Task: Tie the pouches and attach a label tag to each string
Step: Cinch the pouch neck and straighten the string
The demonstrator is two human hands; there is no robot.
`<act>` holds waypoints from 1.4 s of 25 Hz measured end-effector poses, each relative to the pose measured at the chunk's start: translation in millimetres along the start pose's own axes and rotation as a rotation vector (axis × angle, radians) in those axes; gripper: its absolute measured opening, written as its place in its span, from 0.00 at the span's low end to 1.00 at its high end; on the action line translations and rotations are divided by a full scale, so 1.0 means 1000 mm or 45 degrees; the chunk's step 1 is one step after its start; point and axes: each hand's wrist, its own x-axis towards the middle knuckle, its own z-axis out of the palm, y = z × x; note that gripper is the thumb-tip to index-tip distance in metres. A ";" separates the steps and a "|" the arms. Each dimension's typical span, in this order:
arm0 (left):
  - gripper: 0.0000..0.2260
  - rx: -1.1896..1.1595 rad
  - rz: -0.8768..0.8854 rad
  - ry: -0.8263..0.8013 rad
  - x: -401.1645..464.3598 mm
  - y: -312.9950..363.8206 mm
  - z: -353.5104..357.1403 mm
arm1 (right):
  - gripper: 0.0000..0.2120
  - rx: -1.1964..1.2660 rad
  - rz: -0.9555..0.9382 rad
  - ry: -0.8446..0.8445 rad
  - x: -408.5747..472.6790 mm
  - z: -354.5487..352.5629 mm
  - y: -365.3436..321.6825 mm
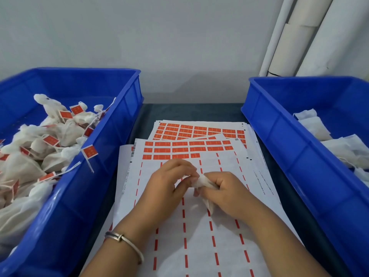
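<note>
Pinching crumpled gauzy pouch (pixel 203 181), both hands (pixel 225 193).

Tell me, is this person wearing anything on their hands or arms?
Both forearms are bare, with no sleeves in view and no gloves. The left hand has a silver metal bangle round its wrist. The right hand shows no jewellery.

We see a dark counter (pixel 189 111) running up to a pale wall. On its left side sits a blue bin (pixel 95 156), and on its right a second blue bin (pixel 279 124), well apart. Between them lie overlapping label sheets (pixel 199 226), white with orange-red stickers in rows at the far end and red dashes nearer us. Behind the right bin stand pale rolled tubes (pixel 299 37), whose foot we cannot make out.
</note>
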 end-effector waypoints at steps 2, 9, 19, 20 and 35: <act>0.12 -0.081 -0.051 -0.004 0.001 0.000 0.001 | 0.05 0.005 -0.011 -0.095 0.000 0.002 0.000; 0.10 -0.408 -0.371 -0.102 0.000 0.004 0.010 | 0.03 0.037 -0.122 -0.017 -0.003 0.007 0.001; 0.06 -0.812 -0.804 0.152 0.003 0.011 0.020 | 0.24 0.122 -0.258 0.297 -0.006 0.013 -0.008; 0.06 -0.862 -0.846 0.147 0.003 0.010 0.020 | 0.23 0.121 -0.290 0.328 -0.007 0.014 -0.009; 0.07 -1.053 -0.914 0.146 0.003 0.014 0.016 | 0.07 -0.173 -0.402 0.638 -0.004 0.016 -0.010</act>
